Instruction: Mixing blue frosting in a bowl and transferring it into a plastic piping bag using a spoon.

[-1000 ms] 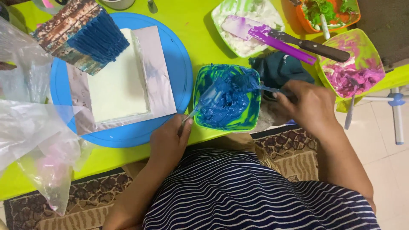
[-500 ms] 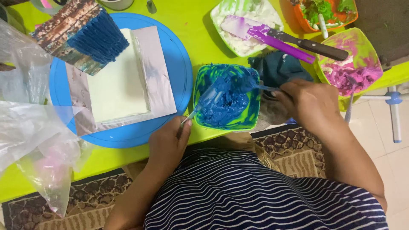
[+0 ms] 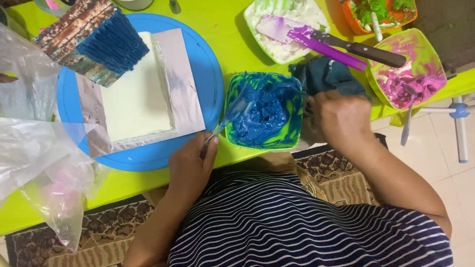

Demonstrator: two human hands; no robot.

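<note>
A green square bowl (image 3: 264, 143) full of blue icing sits at the near edge of the lime-green table (image 3: 217, 34). My left hand (image 3: 190, 165) grips a metal spatula (image 3: 225, 123) whose blue-smeared blade reaches into the icing. My right hand (image 3: 341, 118) is closed at the bowl's right rim, beside a dark teal cloth (image 3: 324, 74); what it holds is blurred. A white rectangular cake (image 3: 136, 94) on a silver board rests on a blue round turntable (image 3: 210, 84) to the left.
A bowl of white icing (image 3: 287, 29) carries a purple-bladed knife (image 3: 341, 47). A bowl of pink icing (image 3: 405, 74) and an orange bowl of green icing (image 3: 381, 12) stand at the right. Clear plastic bags (image 3: 39, 158) lie left. A blue-fronted box (image 3: 94, 37) overlaps the turntable.
My right hand has shifted slightly left, closer against the blue bowl's right rim. My left hand and the spatula stay almost where they were.
</note>
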